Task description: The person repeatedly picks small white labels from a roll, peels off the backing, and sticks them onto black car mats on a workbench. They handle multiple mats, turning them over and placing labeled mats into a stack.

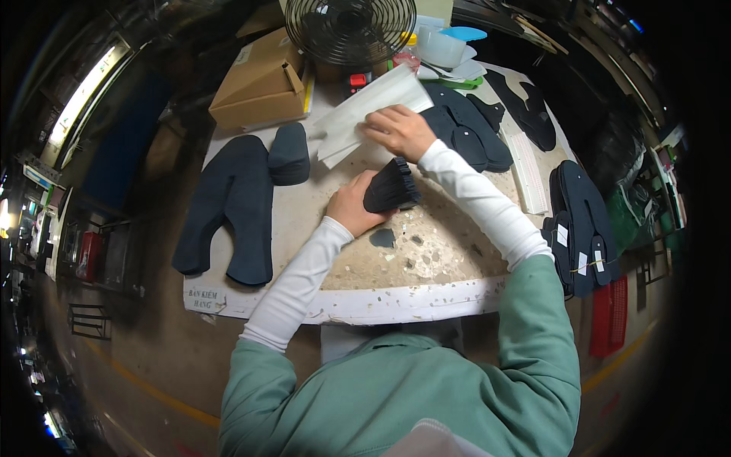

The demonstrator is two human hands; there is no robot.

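Observation:
My left hand (355, 206) is wrapped round a thick stack of small dark fabric pieces (388, 190), whose edges fan out at the top. It holds them just over the speckled tabletop. Farther off and to the right, my right hand (400, 132) has its fingers curled over white paper sheets (373, 107). Its fingertips touch or hover at the sheets, and anything pinched in them is hidden. A loose dark scrap (383, 238) lies on the table below my left hand.
At left stand a stack of dark forked pieces (236, 206) and a smaller dark stack (289, 154). Behind are a cardboard box (259, 84) and a black fan (350, 27). On the right lie more dark pieces (464, 129), a long white strip stack (527, 171) and tagged dark bundles (582, 221).

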